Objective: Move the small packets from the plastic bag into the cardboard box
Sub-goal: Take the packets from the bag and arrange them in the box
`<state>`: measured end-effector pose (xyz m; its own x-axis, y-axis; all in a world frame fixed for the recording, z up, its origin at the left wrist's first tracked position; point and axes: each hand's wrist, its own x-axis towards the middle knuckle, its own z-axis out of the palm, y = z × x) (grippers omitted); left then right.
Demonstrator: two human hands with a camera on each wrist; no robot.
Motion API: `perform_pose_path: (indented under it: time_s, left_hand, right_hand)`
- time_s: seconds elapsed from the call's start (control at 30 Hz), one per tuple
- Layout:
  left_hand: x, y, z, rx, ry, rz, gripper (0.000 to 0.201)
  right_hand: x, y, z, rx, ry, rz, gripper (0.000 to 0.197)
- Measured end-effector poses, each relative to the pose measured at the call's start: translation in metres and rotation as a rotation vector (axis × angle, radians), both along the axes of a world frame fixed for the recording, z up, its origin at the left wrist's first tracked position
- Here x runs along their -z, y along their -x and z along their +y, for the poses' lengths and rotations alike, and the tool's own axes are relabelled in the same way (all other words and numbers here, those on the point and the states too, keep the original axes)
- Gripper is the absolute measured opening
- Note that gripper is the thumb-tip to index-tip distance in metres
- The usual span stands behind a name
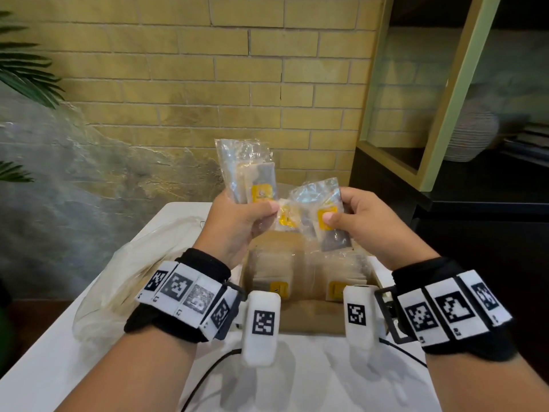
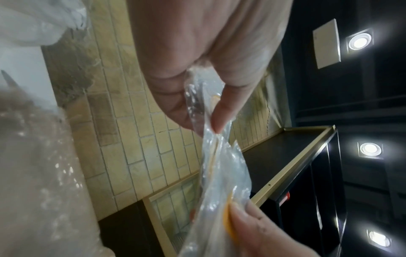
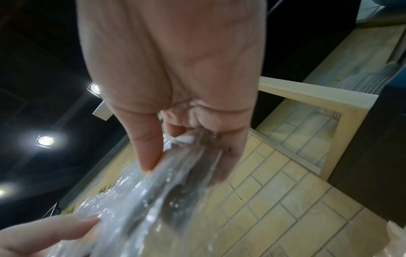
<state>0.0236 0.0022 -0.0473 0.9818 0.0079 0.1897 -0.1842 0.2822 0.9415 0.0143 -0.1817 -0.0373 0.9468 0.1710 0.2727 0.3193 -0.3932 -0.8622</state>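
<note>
The packets [image 1: 322, 217] are held up over the cardboard box [image 1: 309, 318], well right of the plastic bag [image 1: 118, 281]: the left hand [image 1: 237, 224] grips an upright bunch, the right hand [image 1: 365, 224] pinches another by its yellow label. They look light, limp and slippery. A thumb-and-finger pinch across the stiffer labelled middle seems safest.

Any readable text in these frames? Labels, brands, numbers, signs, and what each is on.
No text can be read with confidence.
Yellow labels on the packets: print too blurred to read.
Yellow labels on packets in the cardboard box: too small and blurred.
Wristbands: square black-and-white code markers; tiny characters beneath them are illegible.
White wrist cameras: code markers only, no words.
Both wrist views: no text visible.
</note>
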Motion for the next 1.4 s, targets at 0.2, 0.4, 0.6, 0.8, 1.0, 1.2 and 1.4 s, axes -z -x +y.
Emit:
perform_pose_path:
  time_s: [0.2, 0.4, 0.6, 0.8, 1.0, 1.2, 1.4]
  left_hand:
    - [0.002, 0.001, -0.004, 0.050, -0.119, -0.015, 0.037]
    - [0.003, 0.001, -0.005, 0.069, -0.100, 0.005, 0.022]
    - [0.004, -0.003, -0.002, 0.045, -0.069, 0.033, 0.020]
    - [0.008, -0.003, -0.004, -0.006, -0.313, 0.001, 0.028]
    - [0.007, 0.002, -0.011, 0.070, -0.454, -0.065, 0.043]
    - [0.009, 0.002, -0.010, 0.094, -0.443, -0.100, 0.038]
    - [0.010, -0.003, -0.007, 0.086, -0.250, -0.090, 0.017]
  right_hand:
    - [-0.003, 0.004, 0.004, -0.050, 0.154, -0.062, 0.012]
    - [-0.002, 0.005, 0.004, -0.083, 0.151, -0.059, 0.007]
    - [-0.002, -0.001, -0.013, 0.014, 0.027, -0.126, 0.036]
    - [-0.010, 0.005, -0.010, -0.046, 0.058, -0.253, 0.010]
    - [-0.008, 0.003, -0.002, -0.104, 0.259, -0.316, 0.009]
    - [-0.008, 0.004, -0.009, -0.065, 0.249, -0.208, 0.013]
    - [-0.004, 0.004, -0.006, -0.097, 0.305, -0.113, 0.008]
